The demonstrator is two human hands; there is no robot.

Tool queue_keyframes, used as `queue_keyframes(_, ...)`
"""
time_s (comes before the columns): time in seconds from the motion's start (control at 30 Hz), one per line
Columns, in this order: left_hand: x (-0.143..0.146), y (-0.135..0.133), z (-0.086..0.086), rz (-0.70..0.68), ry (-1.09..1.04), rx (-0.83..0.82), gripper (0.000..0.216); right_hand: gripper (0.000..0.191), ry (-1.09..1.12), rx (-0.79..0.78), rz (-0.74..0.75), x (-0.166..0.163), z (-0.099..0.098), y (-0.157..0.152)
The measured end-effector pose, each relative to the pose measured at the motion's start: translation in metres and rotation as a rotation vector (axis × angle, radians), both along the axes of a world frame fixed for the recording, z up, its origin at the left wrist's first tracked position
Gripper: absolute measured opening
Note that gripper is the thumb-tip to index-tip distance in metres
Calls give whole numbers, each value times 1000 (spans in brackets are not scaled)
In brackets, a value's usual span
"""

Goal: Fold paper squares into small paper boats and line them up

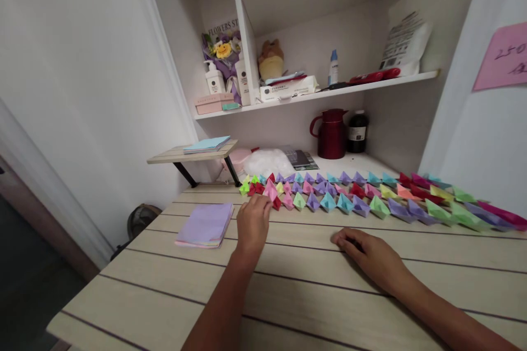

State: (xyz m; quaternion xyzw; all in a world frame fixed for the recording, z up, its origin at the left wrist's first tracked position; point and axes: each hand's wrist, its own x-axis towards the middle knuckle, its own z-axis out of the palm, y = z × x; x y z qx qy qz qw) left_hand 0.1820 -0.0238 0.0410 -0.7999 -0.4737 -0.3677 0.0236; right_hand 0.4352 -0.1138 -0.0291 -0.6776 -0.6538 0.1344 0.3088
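Note:
My left hand (253, 219) reaches to the left end of the rows of folded paper boats, its fingers closed in a pinch on a pink paper boat (270, 190). Just beside that boat sits a red paper boat (276, 204). My right hand (370, 255) rests on the table in front of the rows, fingers curled in and nothing visible in them. Closest to it in the front row are a purple boat (360, 207) and a light green boat (379, 208). Left of my left hand lies a stack of square paper (205, 225), purple on top.
The slatted wooden table (164, 279) runs up to a white shelf unit. A small raised stand (177, 154) at the back left carries blue paper (208, 143). Behind the boats are a clear plastic bag (268, 163), a red jug (331, 134) and a dark bottle (357, 131).

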Motion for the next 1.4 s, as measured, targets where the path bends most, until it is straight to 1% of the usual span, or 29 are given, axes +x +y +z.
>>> queue_keyframes(0.1, 0, 28, 0, 103, -27, 2, 18, 27, 14, 8, 27, 1, 0, 0)
queue_keyframes(0.2, -10, 47, -11, 194, -53, -9, 20, 29, 33, 18, 50, 3, -2, 1)
queue_keyframes(0.33, -24, 56, -32, 221, -19, -50, 17, 28, 53, 8, 75, 6, -7, 3)
queue_keyframes(0.47, -24, 61, -42, 225, 12, -75, 20, 28, 72, -14, 91, 11, -14, 4)
queue_keyframes(0.6, -21, 68, -45, 215, 56, -112, 19, 28, 88, -17, 125, 17, -19, 3)
queue_keyframes(0.8, -23, 72, -49, 268, 90, -165, 20, 30, 81, -26, 132, 21, -23, 2)
queue_keyframes(0.97, -21, 73, -49, 231, 145, -197, 18, 34, 58, -32, 121, 20, -18, 0)
queue_keyframes(1.13, -19, 73, -48, 287, 159, -218, 22, 39, 32, -40, 118, 18, -12, -2)
queue_keyframes(1.4, -20, 75, -50, 297, 178, -240, 23, 41, 17, -18, 120, 16, -10, -2)
